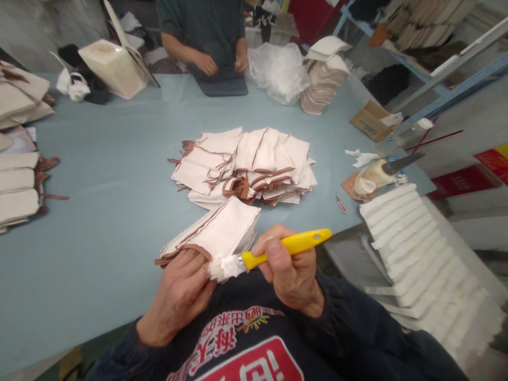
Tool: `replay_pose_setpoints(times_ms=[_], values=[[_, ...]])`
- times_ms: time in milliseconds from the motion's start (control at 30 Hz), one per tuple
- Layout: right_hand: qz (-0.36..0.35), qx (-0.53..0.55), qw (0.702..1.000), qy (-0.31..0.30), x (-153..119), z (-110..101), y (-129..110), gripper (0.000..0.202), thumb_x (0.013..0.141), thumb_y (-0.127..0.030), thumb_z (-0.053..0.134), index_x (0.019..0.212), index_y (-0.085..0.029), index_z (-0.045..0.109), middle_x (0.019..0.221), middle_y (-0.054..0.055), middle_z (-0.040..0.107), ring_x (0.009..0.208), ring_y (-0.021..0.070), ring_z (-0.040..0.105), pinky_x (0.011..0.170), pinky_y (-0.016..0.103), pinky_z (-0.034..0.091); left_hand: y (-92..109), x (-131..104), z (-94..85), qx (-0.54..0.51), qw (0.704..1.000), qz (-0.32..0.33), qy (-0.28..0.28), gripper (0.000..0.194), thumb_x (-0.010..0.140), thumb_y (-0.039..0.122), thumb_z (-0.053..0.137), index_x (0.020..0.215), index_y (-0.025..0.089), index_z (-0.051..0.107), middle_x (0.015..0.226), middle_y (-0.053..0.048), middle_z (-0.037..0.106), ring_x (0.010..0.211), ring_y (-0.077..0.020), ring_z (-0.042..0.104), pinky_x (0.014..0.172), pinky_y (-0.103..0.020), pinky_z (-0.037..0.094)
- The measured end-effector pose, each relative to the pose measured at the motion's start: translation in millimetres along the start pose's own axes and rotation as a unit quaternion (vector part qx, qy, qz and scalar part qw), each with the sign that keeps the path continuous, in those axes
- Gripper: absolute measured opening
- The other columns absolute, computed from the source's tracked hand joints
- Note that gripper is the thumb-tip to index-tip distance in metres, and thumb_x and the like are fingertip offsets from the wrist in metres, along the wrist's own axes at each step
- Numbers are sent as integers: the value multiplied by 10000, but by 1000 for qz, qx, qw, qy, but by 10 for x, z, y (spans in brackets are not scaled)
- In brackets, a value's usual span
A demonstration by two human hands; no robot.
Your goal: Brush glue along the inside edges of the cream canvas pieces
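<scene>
A brush with a yellow handle (304, 242) is gripped in my right hand (291, 270), its bristles (224, 268) coated in something white and pointing left. The bristle end is right beside the fingers of my left hand (180, 291). Those fingers are curled over the brown edge of a cream piece with brown trim (228, 227), which lies on top of a small stack at the table's near edge. My left fingertips are partly hidden under the brown trim. Just beyond lies a larger heap of similar cream pieces (264, 151) with brown edges and ties.
The blue-grey table (107, 174) carries more stacked cream pieces (18, 185) at left. At right are a small pink cutter (341, 205), a glue-smeared container (367, 182) and rows of white strips (420, 248). Across the table a person handles a dark panel (220, 82) beside a plastic bag (278, 71).
</scene>
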State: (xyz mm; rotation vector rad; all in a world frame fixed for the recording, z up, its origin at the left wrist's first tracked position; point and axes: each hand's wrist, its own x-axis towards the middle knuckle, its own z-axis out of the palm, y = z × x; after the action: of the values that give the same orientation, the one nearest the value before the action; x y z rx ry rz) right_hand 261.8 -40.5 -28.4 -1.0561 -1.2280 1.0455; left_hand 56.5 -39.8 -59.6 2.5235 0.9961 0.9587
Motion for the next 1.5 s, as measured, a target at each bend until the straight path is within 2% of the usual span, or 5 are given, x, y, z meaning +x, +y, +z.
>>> replay_pose_setpoints(times_ms=[267,633,933,1133,1500], values=[[-197,-183,960,-76,54,24,-66,224,989,-254,500,810,-230,632,652,-2,717,527,122,655,528,239,528,-64,19,13,-3,1000,2,2,188,902,-4,534,867,170,597,798,-80,691,778,-214,572,726,-339,471],[-134,-66,987,-65,167,-117,-50,259,1029,-317,525,841,-204,662,542,-58,591,402,75,512,417,195,422,-85,-43,-37,-9,1000,-14,16,210,892,10,511,818,188,595,770,-69,671,760,-206,594,706,-324,485],[-162,-160,952,-203,882,72,666,245,1024,-316,527,1173,-191,675,999,64,770,914,159,737,829,311,589,36,-104,-5,-78,996,-23,20,267,863,-24,476,731,206,504,779,-71,613,739,-184,569,650,-292,474],[-128,-137,970,-158,717,431,1063,319,1045,-372,457,1093,-147,679,710,1,685,623,127,656,650,244,543,43,-183,-58,-120,989,-78,30,245,888,2,449,825,174,613,983,-150,723,890,-191,688,757,-268,549],[-297,-264,916,-55,659,499,671,227,1009,-204,498,1144,-173,678,1009,105,790,900,199,768,807,305,612,-225,-217,-478,-376,797,-473,18,580,791,582,726,1176,148,699,1069,-159,778,974,-298,718,936,-417,559]])
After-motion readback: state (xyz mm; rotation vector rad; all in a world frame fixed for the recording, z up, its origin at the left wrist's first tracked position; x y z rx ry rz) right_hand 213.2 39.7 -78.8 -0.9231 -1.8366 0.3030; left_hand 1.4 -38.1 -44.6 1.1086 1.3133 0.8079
